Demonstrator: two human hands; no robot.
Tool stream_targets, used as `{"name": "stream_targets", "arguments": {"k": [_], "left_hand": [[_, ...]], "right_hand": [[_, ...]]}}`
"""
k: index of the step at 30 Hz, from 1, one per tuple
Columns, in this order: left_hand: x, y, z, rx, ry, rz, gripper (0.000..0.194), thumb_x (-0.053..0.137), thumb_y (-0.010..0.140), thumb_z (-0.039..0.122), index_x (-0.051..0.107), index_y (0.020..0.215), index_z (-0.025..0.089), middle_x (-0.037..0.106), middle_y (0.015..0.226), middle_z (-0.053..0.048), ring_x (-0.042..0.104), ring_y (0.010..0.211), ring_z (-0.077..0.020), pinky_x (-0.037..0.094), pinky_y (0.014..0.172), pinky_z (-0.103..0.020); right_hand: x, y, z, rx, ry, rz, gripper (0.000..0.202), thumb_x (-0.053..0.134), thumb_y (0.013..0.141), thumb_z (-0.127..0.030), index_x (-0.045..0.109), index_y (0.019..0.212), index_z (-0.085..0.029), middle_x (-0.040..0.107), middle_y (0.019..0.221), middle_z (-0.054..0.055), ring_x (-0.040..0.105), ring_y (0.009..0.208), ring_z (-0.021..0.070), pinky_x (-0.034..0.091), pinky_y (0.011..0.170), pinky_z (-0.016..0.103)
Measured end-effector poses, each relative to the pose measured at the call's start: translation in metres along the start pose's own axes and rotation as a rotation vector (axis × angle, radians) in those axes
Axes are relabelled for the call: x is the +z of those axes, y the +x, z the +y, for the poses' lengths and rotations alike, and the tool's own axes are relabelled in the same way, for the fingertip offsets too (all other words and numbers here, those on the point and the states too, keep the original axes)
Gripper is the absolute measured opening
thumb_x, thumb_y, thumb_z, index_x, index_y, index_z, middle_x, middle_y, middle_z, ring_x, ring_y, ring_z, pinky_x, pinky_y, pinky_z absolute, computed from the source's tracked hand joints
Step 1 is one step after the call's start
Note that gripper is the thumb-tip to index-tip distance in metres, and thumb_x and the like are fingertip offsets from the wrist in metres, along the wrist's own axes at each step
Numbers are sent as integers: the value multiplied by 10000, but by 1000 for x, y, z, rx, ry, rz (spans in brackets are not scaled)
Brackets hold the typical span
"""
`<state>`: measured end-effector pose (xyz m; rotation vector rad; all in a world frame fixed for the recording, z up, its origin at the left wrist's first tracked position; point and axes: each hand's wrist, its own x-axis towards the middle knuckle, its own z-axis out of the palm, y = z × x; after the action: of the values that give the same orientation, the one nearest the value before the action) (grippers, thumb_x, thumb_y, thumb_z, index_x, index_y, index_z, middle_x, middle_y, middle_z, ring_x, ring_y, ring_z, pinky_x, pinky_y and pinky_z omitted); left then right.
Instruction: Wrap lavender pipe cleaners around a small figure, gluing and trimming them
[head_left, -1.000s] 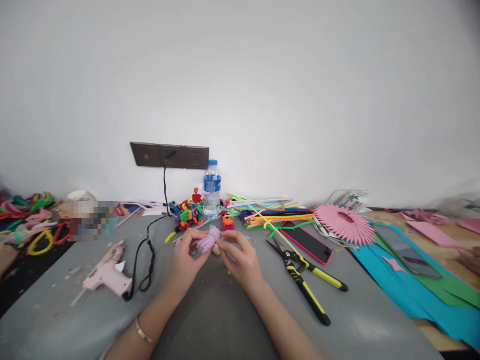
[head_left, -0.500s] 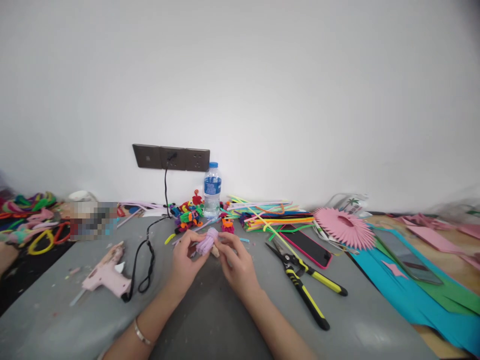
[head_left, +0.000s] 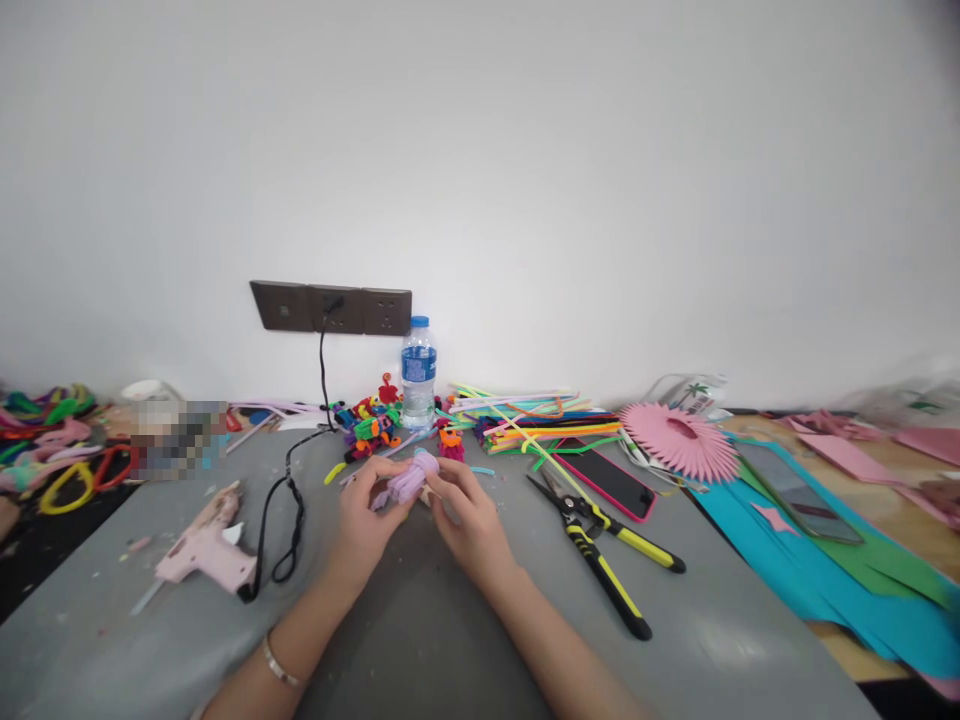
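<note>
Pinching a purple bundle [head_left: 411, 480] of fuzzy stems between our fingers, we have both hands narrowed on it, with no free gap between them and it. Taking the bundle as the clock's centre and twelve as toward the wall [head_left: 480, 200], our left hand [head_left: 361, 528] comes in from about seven o'clock and our right hand [head_left: 474, 528] from about five. The bundle's long axis seems to slant from eight to two: the looser, drooping end lies nearer our left hand, the tighter, knotted-looking end nearer our right fingertips. Neither hand is clearly closer, since both touch it. We cannot tell whether its underside meets the gray table [head_left: 420, 640]. Beyond our fingers, a small orange figure [head_left: 450, 440] sits at one o'clock, a water bottle [head_left: 418, 375] at twelve, and a heap of colourful figures [head_left: 369, 428] at eleven. Farther out, shears [head_left: 592, 550] with spread handles lie toward four, a phone [head_left: 609, 480] at three, and a pink glue gun [head_left: 206, 550] toward eight, well apart from our left hand.
</note>
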<state>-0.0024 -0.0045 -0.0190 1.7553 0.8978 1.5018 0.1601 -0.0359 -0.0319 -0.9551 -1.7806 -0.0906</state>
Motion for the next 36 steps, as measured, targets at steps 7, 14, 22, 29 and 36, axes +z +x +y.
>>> {"name": "stream_targets", "arguments": {"k": [7, 14, 22, 29, 36], "left_hand": [[0, -1, -3, -40, -51, 33, 165, 733, 786, 261, 679, 934, 210, 755, 999, -62, 729, 983, -211, 615, 845, -327], [0, -1, 6, -78, -97, 80, 240, 762, 773, 301, 685, 977, 199, 770, 1051, -79, 738, 1000, -226, 615, 880, -341], [-2, -2, 11, -154, -117, 93, 299, 760, 777, 313, 668, 1032, 185, 777, 1097, -102, 746, 1005, -235, 617, 889, -345], [0, -3, 9, -140, -132, 109, 293, 760, 775, 329, 692, 1022, 186, 782, 1084, -96, 753, 988, -237, 616, 903, -360], [-1, -2, 7, -166, -118, 95, 291, 775, 754, 339, 714, 996, 190, 790, 1071, -95, 760, 971, -253, 627, 884, -389]], "right_hand": [[-1, -3, 1, 11, -9, -9, 476, 479, 884, 10, 597, 1274, -237, 626, 1187, 145, 681, 952, 174, 594, 811, 296], [-1, -4, -2, -9, 27, -14, 529, 465, 897, 12, 558, 1346, -251, 636, 1174, 140, 681, 986, 176, 595, 824, 289], [-3, -3, -3, -55, -52, -8, 581, 462, 905, -9, 515, 1413, -288, 696, 1165, 114, 697, 1024, 190, 597, 848, 322], [-3, -5, -3, -38, -3, -11, 584, 473, 900, -12, 515, 1417, -282, 713, 1154, 113, 701, 1030, 197, 592, 855, 322], [-5, -2, -4, -31, 44, 0, 566, 468, 897, -6, 544, 1388, -278, 717, 1131, 105, 700, 1014, 186, 593, 847, 302]]}}
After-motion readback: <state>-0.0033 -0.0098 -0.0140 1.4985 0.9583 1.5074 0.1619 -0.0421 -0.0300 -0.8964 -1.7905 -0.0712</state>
